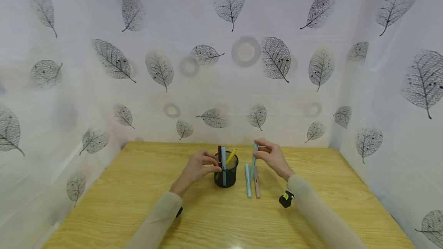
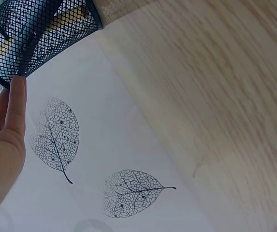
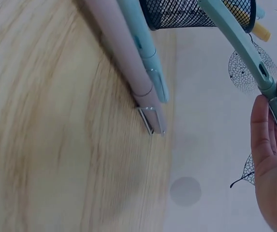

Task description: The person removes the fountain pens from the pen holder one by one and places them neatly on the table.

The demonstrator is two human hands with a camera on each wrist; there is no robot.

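My left hand point(image 1: 199, 166) holds the rim of a black mesh pen holder point(image 1: 231, 178) between thumb and fingers. Inside the holder stand a dark red pen point(image 1: 219, 153), a light blue pen point(image 1: 223, 156) and a slanting yellow pen point(image 1: 231, 155). To its right, my right hand point(image 1: 275, 159) pinches a mint green pen point(image 3: 237, 42) near its clip end, the other end pointing down. Beneath that hand, a light blue pen point(image 1: 248, 183) and a dusty pink pen point(image 3: 121, 55) lie side by side on the table.
The wood-grain table point(image 1: 214, 218) ends at a pale curtain point(image 1: 214, 87) printed with leaves, which hangs along the back and both sides. A small black device point(image 1: 285, 199) sits at the right wrist.
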